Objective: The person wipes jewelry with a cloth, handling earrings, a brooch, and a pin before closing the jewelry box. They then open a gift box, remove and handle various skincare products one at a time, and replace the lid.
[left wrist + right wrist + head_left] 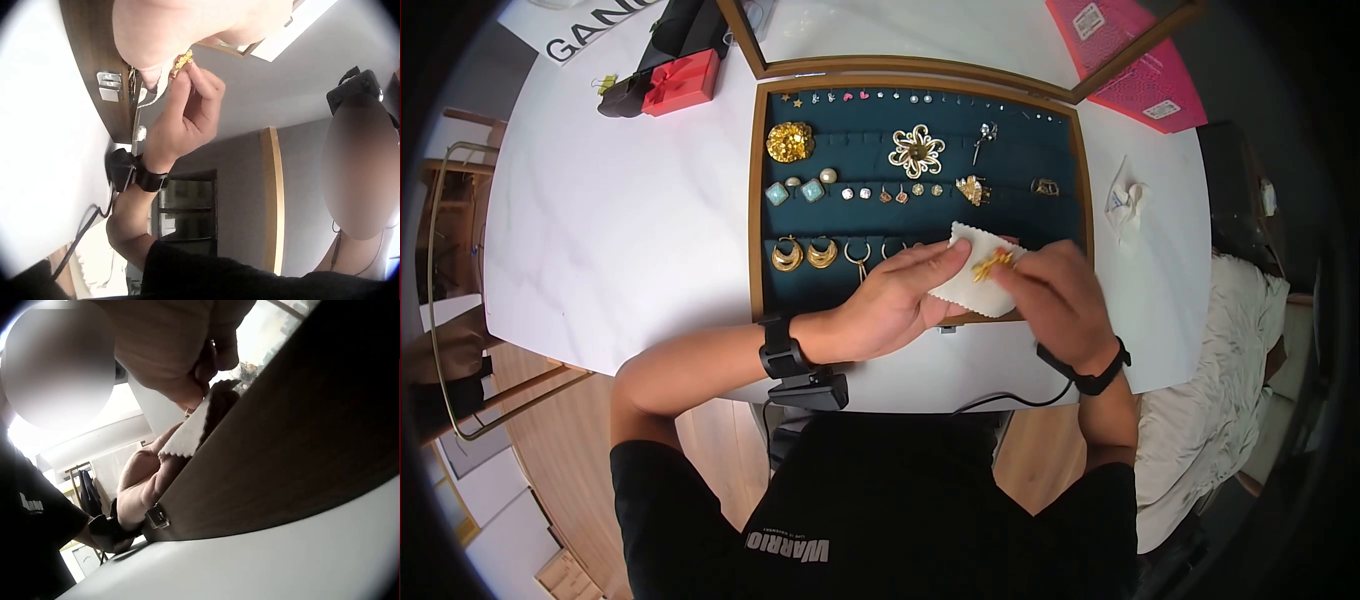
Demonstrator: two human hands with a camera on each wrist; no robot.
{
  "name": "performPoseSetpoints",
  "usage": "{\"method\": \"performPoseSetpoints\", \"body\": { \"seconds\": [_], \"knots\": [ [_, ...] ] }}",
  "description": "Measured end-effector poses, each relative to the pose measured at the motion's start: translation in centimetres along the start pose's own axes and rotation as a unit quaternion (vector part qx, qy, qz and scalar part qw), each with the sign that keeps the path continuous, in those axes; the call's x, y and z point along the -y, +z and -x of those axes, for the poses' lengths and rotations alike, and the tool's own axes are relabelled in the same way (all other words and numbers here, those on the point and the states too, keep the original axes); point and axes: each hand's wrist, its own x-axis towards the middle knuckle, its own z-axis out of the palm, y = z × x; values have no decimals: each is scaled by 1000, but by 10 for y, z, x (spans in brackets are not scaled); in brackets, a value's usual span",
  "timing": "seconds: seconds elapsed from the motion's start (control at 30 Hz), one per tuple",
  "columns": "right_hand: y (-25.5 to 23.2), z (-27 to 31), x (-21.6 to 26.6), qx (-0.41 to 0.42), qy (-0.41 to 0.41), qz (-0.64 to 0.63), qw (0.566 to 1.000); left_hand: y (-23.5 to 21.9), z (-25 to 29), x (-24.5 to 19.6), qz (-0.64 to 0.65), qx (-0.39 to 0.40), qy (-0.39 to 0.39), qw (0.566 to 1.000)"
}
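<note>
My left hand [897, 303] grips a small white cloth [972, 293] with zigzag edges, its thumb lying on top. Against the cloth, my right hand [1065, 300] pinches a small gold piece of jewellery [992, 265] with reddish spots; its exact kind cannot be made out. The left wrist view shows the gold piece [182, 62] between the right thumb and fingertips. Both hands are over the front part of a wooden jewellery case [757, 215] lined in dark green, hiding part of its lowest row. In the right wrist view the cloth [187, 434] appears beside the case's wooden side.
The case's glazed lid [920, 68] stands raised at the back. Inside are hoop earrings [787, 254], a flower brooch [917, 151] and several studs. A red box [682, 83] is at the back left, a pink package [1135, 70] at the back right, a clear bag [1126, 203] on the right.
</note>
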Motion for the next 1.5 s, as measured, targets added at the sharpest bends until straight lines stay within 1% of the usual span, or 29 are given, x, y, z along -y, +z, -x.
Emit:
{"method": "performPoseSetpoints", "body": {
  "seconds": [0.07,0.1,0.13,0.2,0.23,0.27,0.3,0.33,0.4,0.47,0.53,0.6,0.67,0.73,0.8,0.87,0.9,0.93,1.0,1.07,1.13,1.17,1.2,1.27,1.33,1.4,1.47,1.5],
  "knots": [
    [-2,1,-3,-32,36,27,998,1,1,-2,-16,-10,-7,1000],
    [1,4,-5,-2,35,18,999,1,1,-2,-31,-20,-13,999],
    [1,2,-2,-2,35,18,999,1,0,-3,-32,-20,-13,999],
    [4,-4,6,-9,-6,-2,1000,-1,0,-3,-39,28,-9,999],
    [1,-2,3,-4,0,-9,1000,-1,0,-2,-39,27,-10,999],
    [-1,0,0,-4,1,-9,1000,1,0,-2,-34,4,-10,999],
    [-2,0,-3,-21,22,3,1000,1,1,-1,-29,-20,-11,999],
    [-2,0,-4,-39,43,16,998,0,1,-1,-29,-20,-10,999],
    [1,-1,0,-25,35,10,999,-3,0,1,-16,1,-7,1000],
    [8,-2,6,-31,-1,-4,1000,1,-1,-3,-30,11,-9,999],
    [-1,-1,1,-16,3,-7,1000,0,0,-2,-42,20,-12,999],
    [-5,1,-3,-34,45,26,998,-2,0,2,-3,2,2,1000],
    [0,0,0,-27,42,15,999,0,-1,0,1,10,-1,1000],
    [5,-2,5,-19,-10,-3,1000,1,-1,-1,4,18,-5,1000],
    [-4,-2,3,-18,-2,2,1000,1,-1,1,10,9,-4,1000],
    [-8,2,-1,-51,39,48,997,-5,1,3,7,12,-1,1000],
    [-9,2,0,-26,26,37,999,-6,1,3,2,16,2,1000],
    [-7,1,3,-27,25,37,999,-6,1,1,1,16,2,1000],
    [0,-4,12,14,-25,-5,1000,-5,1,1,-9,3,-11,1000],
    [-1,-4,6,17,-17,-14,1000,-2,0,0,-13,-2,-7,1000],
    [-4,-1,-1,-35,23,33,999,0,0,1,-15,-7,-2,1000],
    [-5,-1,0,-11,19,34,999,0,1,1,-12,-13,-3,1000],
    [-2,-1,2,-11,18,35,999,0,1,0,-11,-19,-6,1000],
    [6,-2,9,12,-16,-12,1000,-4,0,1,-15,-8,-5,1000],
    [-1,-3,4,11,-15,-15,1000,-4,0,2,-17,2,-6,1000],
    [-4,0,-2,-29,17,38,999,-2,0,2,7,-7,2,1000],
    [0,-1,1,-23,25,40,999,-2,1,0,-7,-5,-3,1000],
    [3,-1,5,-15,7,26,1000,-2,1,-1,-22,-3,-8,1000]
  ]
}}
